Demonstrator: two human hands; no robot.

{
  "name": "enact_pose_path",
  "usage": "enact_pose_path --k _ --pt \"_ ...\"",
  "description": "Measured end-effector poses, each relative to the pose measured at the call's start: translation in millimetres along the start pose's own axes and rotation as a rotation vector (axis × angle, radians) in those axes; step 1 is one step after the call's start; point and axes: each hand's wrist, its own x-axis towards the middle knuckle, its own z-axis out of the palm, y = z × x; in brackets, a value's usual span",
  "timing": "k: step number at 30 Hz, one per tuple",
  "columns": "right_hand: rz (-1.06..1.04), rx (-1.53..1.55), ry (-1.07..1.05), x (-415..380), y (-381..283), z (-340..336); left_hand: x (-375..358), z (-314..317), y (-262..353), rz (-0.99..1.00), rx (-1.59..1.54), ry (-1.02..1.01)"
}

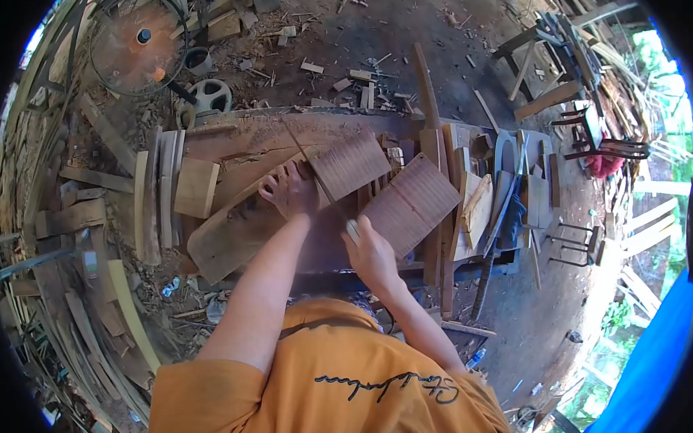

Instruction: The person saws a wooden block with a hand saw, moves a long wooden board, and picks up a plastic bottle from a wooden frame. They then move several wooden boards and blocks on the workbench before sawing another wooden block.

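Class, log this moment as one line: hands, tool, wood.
left hand: resting on board | right hand: gripping thin tool by handle | tool: slanted along edge of ridged panel | second ridged panel: beside right hand

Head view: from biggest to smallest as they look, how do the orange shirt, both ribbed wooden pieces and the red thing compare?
1. Orange shirt, helped by being nearest
2. Lower ribbed piece
3. Upper ribbed piece
4. Red thing
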Motion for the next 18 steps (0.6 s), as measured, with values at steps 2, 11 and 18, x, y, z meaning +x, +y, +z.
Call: enact_pose_path --k 2,11,18 --pt "0.061 0.007 -0.034 -26 1 -17 -1 2 -3 0.017 0.005 -0.023" --pt "0.018 0.001 -0.01 56 -8 29 6 -6 0 -0.043 0.03 -0.083" --pt "0.002 -0.093 -0.026 9 -60 -51 3 -16 5 -0.056 -0.019 -0.112"
